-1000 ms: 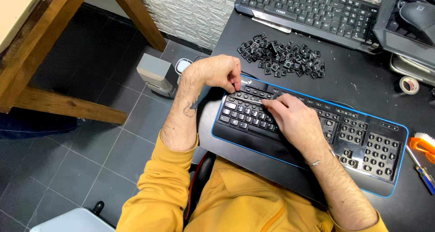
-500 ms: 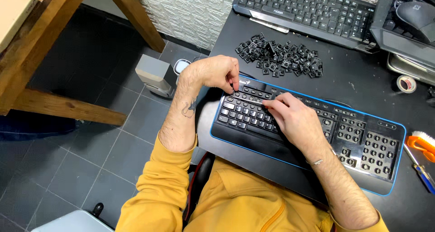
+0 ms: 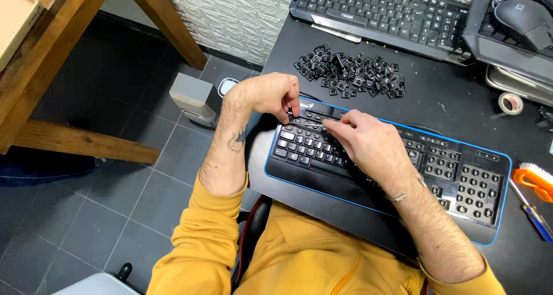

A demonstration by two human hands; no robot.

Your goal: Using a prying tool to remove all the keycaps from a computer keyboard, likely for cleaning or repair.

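Black table (image 3: 438, 108) fills the right of the head view, its left edge dropping to a grey tiled floor (image 3: 103, 214) where a small grey box (image 3: 193, 99) stands beside a wooden leg (image 3: 167, 24). Nearest the person in a mustard sleeve lies a black keyboard with a blue rim (image 3: 461, 180), its long axis running from upper left to lower right, its near edge overhanging the table toward the lap. Many keycaps are missing on its right half; the left block still has caps. A second black keyboard (image 3: 380, 12) lies along the far edge, with a mouse (image 3: 521, 15) to its right. Between the two keyboards sits a loose heap of black keycaps (image 3: 348, 73), well clear of both hands. The left hand (image 3: 268, 93) curls over the keyboard's upper left corner, fingers pinched on one end of a thin metal strip (image 3: 308, 123) lying along the top key row. The right hand (image 3: 368, 142) rests across the middle keys, its fingers closed on the strip's other end. Open table lies to the right, save a tape roll (image 3: 510, 102) and an orange brush (image 3: 533, 177)
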